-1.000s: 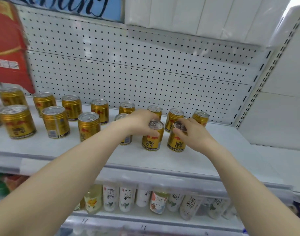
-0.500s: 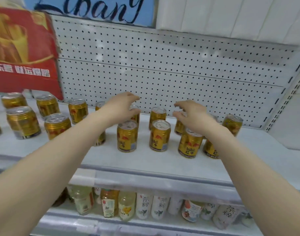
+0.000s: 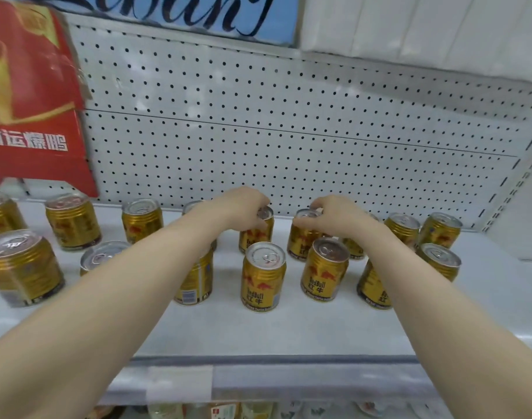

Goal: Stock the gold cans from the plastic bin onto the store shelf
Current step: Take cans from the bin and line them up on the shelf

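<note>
Several gold cans stand upright in two loose rows on the white shelf (image 3: 258, 331). My left hand (image 3: 243, 207) reaches to the back row and grips the top of a gold can (image 3: 257, 237). Beside it, my right hand (image 3: 334, 216) closes its fingers over the lid of another back-row gold can (image 3: 301, 240). Two front-row cans (image 3: 263, 276) (image 3: 324, 270) stand free just in front of my hands. The plastic bin is out of view.
A white pegboard (image 3: 289, 125) backs the shelf. A red package (image 3: 32, 95) leans at the back left above more cans. A shelf upright (image 3: 509, 195) bounds the right side. Bottles (image 3: 222, 411) show on the shelf below.
Both hands have gone from hovering open over the cans to closing on two back-row cans. The view has shifted closer and slightly right.
</note>
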### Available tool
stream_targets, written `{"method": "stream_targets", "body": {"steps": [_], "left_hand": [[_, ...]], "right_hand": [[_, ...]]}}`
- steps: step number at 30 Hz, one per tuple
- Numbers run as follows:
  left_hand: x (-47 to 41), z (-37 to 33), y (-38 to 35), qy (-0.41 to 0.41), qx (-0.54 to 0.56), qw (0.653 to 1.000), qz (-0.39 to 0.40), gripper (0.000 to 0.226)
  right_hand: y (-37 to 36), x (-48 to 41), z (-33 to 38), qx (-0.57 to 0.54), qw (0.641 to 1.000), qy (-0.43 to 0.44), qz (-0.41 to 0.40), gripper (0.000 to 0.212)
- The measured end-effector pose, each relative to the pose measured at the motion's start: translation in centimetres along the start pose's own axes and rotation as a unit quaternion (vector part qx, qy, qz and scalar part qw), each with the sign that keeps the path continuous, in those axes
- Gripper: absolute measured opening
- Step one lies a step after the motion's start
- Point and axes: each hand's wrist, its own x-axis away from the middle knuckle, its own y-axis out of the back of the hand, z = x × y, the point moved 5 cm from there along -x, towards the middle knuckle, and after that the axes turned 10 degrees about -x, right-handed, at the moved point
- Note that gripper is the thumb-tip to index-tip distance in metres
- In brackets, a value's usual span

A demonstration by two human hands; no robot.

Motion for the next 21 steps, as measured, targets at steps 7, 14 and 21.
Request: {"method": "stream_targets", "body": {"steps": [7,14,21], "left_hand": [[-0.1,0.1,-0.3,0.006,0.006,0.998,-0.066,0.043],[0.3,-0.1,-0.1,0.025,0.025,0.998,-0.054,0.059],[7.3,-1.5,1.5,-0.042,0.172,0.982,-0.072,0.051]], "right_hand": [[-0.6,-0.2,0.0,0.038,0.999,0.020,-0.030,0.053],[-0.5,0.6,-0.3,0.001,1.000,0.022,-0.018,0.067],[0.8,6.6,-0.6,-0.031,0.996,0.046,-0.067,0.049]]}}
